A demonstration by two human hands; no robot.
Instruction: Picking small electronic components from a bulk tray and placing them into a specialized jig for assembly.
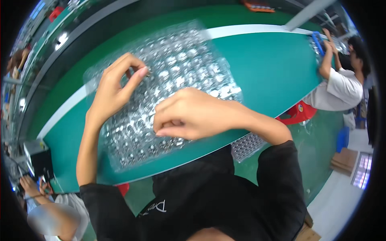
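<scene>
A large clear plastic blister tray point(171, 70) with rows of round pockets lies on the green table under both my hands. Small dark and metallic pieces seem to sit in the pockets along its near edge; glare hides the contents of many others. Over the tray's left part, my left hand point(114, 86) is closed in a pinch, with a tiny dark speck at the fingertips that is too small to name. My right hand point(189, 114) is curled over the tray's middle, thumb against the fingers. Whatever it holds, if anything, is hidden.
The green worktable point(265, 60) curves across the view. A black box-shaped device point(39, 158) stands at its left end. Co-workers sit at both ends, the right one beside a blue object point(318, 43). A red stool point(299, 113) and another pocketed tray point(247, 146) are below the table edge.
</scene>
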